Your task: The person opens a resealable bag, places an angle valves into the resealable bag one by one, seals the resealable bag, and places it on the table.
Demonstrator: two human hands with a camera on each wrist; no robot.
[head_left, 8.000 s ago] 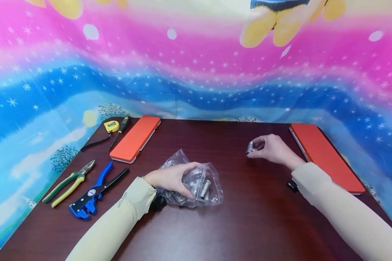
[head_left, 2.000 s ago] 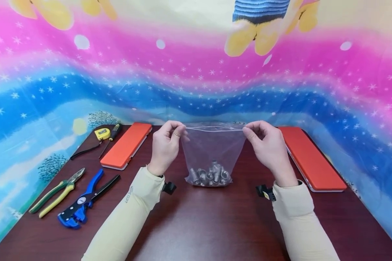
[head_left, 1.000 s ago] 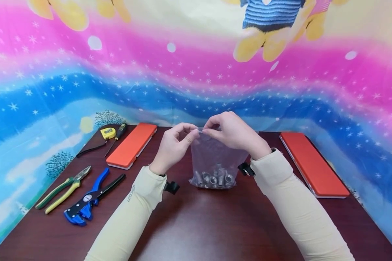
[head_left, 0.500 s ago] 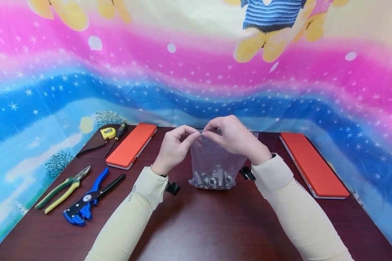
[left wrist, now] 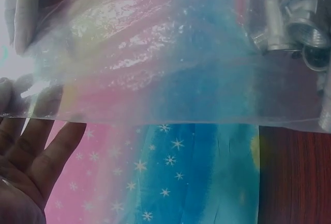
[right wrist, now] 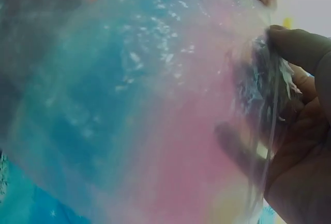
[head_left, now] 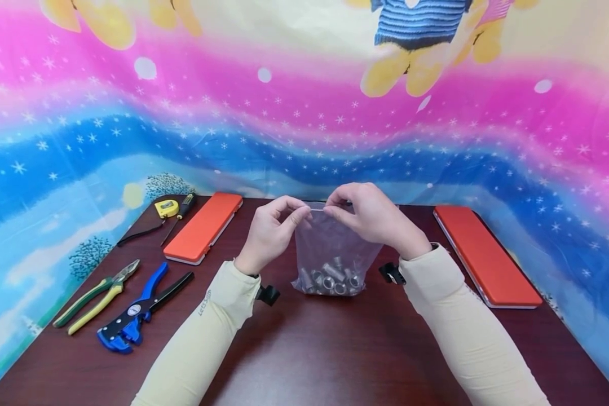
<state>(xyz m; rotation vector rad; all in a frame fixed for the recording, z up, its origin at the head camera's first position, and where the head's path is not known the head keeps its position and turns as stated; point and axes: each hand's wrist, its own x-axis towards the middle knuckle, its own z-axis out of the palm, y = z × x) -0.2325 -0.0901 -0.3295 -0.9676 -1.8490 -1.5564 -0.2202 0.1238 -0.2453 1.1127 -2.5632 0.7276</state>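
Left hand: the left hand (head_left: 271, 231) is raised above the tabletop (head_left: 304, 349), thumb and forefinger pinched on the left end of the top edge of the clear bag (head_left: 335, 248); the other fingers are curled.
Right hand: the right hand (head_left: 373, 217) pinches the same top edge just right of the left hand, fingertips close together near the middle of the edge.
Clear bag: it hangs upright between the two hands at the middle of the tabletop, its bottom resting on the wood.
Metal fittings: a heap of silvery metal fittings (head_left: 330, 279) lies in the bottom of the bag; the left wrist view shows them (left wrist: 295, 17) through the film.
Wrist views: both are filled by the bag film (right wrist: 155, 105) close up, with fingers behind it.
Left of the tabletop: green-and-yellow pliers (head_left: 93, 296) and a blue-handled crimping tool (head_left: 137, 310) lie near the left edge; farther back are a yellow tape measure (head_left: 166, 208), a screwdriver (head_left: 179, 211) and an orange case (head_left: 204, 226).
Right of the tabletop: a second orange case (head_left: 484, 254) lies along the right edge.
Backdrop: a pink and blue starred cloth (head_left: 304, 124) hangs behind.
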